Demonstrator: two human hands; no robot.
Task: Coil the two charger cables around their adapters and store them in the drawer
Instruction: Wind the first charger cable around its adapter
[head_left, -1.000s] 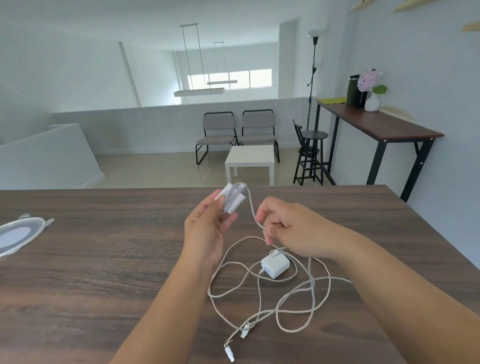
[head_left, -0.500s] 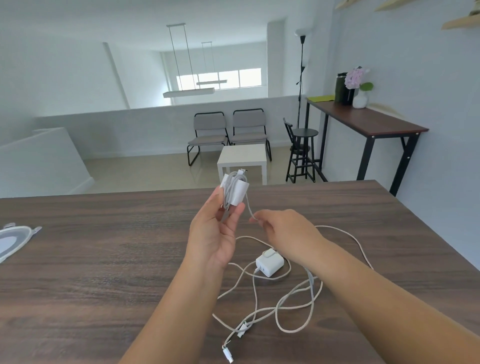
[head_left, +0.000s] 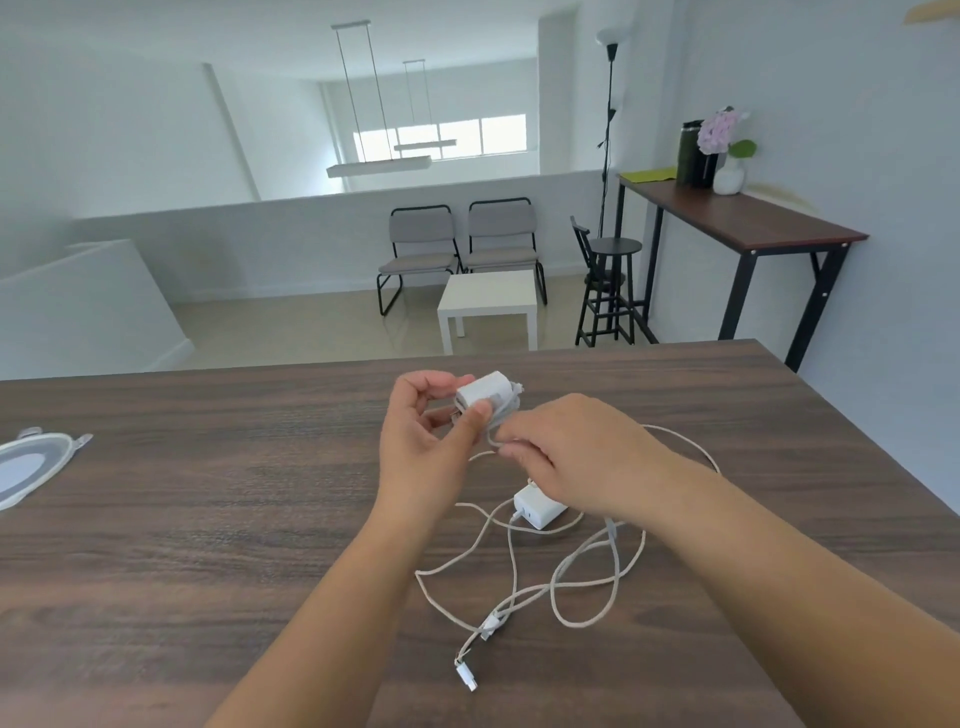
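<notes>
My two forearms come in from the lower edge of the frame, both bare with no sleeve showing. My left hand (head_left: 421, 447) and right hand (head_left: 571, 457) carry no glove, ring, watch or band on the parts visible.

Left hand (head_left: 421, 441) grips adapter (head_left: 485, 396), right hand (head_left: 566, 452) pinches cable (head_left: 519, 566) — second adapter (head_left: 537, 512) on table (head_left: 208, 519)

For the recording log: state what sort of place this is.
Probably an office lounge or loft common area: two waiting chairs behind a white side table, and a tall bar table with a stool.
</notes>
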